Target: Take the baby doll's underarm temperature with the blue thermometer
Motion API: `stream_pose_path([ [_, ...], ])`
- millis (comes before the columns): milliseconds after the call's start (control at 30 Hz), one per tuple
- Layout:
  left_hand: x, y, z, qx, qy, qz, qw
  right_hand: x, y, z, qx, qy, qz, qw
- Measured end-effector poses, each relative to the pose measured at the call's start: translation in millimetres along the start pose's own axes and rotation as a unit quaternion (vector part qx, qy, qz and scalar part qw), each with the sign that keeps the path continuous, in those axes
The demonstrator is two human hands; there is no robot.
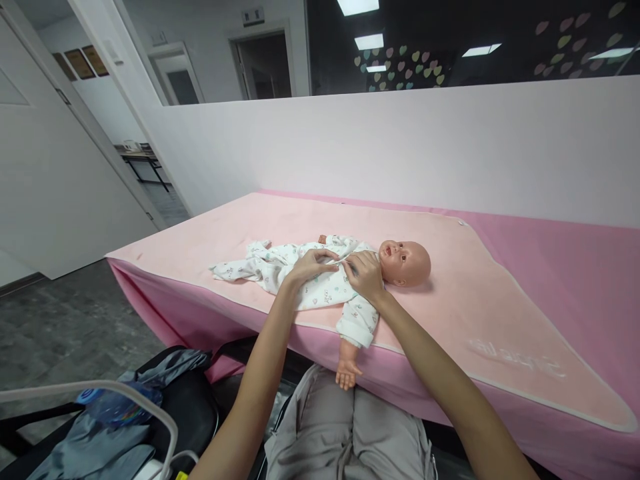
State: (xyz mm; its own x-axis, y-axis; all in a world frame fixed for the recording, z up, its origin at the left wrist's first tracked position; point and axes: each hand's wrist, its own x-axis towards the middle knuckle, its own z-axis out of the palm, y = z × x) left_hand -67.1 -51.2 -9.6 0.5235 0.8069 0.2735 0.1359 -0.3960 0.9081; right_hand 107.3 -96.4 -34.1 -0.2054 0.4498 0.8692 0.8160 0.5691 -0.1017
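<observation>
- Bald plastic baby doll (409, 263) lies face-up on the pink-draped worktop (565, 287), head right, wearing a white patterned cloth garment (323, 292).
- Left hand (310, 265): fingers slightly parted at the garment's front; cannot tell whether gripping.
- Right hand (367, 273): fingers bent together, pinching the garment.

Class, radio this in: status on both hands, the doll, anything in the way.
Left hand, right hand: fingers at printed outfit's front. Doll: face up, dressed. Possible snag: doll's near arm, jutting past peach mat.

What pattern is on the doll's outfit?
The outfit is white with small scattered prints, seen best in the head view.
</observation>
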Motion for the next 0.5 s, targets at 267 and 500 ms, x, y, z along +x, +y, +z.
stream_pose_path([
  [267, 1.8, -3.7, -0.1, 0.02, 0.007, 0.024, 1.0, -0.4, 0.3, 0.3, -0.004, 0.004, 0.0, 1.0],
  [500, 1.0, -3.3, 1.6, 0.038, 0.036, 0.006, 0.999, -1.3, 1.4, 1.2, -0.009, -0.001, 0.004, 1.0],
])
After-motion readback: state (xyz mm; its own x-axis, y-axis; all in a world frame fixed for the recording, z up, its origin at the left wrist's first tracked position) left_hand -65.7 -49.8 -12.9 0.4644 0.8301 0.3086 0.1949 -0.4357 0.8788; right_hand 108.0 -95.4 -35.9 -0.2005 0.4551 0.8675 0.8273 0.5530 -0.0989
